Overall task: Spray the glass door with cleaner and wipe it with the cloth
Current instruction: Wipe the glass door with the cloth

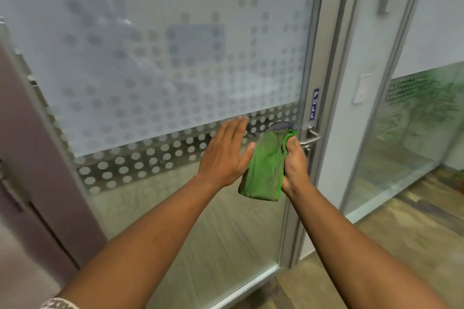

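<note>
Gripping folded green cloth [266, 168], right hand [296, 165]

Cloth [266, 168] between left hand [224, 155] and right hand [295, 165], before glass door [155, 63] — handle [311, 137] at right

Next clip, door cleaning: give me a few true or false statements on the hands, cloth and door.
1. The right hand grips the green cloth. True.
2. The left hand holds a spray bottle. False: it is open and holds nothing.
3. The sign above the handle reads PUSH. False: it reads PULL.
4. The door glass has a dotted frosted band. True.
</note>
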